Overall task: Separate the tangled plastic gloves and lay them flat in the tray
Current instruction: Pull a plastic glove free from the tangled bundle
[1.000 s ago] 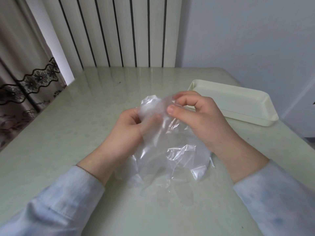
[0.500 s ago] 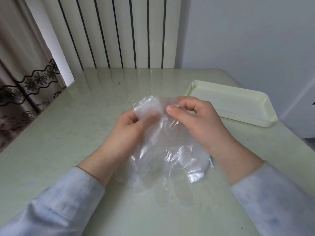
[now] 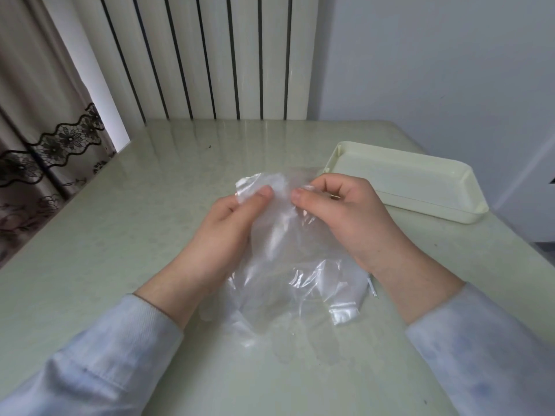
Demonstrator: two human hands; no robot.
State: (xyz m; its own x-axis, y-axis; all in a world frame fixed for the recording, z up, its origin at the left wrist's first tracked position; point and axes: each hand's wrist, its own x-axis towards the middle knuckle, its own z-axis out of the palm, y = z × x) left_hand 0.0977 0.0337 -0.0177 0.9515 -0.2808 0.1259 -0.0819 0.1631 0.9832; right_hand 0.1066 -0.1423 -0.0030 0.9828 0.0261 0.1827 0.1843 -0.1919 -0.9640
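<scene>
Both hands — left hand (image 3: pixel 223 226), right hand (image 3: pixel 345 214) — pinch clear gloves (image 3: pixel 288 265) (count indistinct); fingertips hidden behind film.

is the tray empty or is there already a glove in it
Empty, as far as shows: the tray looks bare inside; the plastic gloves are crumpled between left hand and right hand, outside it.

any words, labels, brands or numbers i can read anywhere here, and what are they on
There is no readable text in this view.
The tray is plain, the gloves are clear with no print showing, the table and sleeves carry no lettering, and the curtain has only a lace flower pattern.
</scene>
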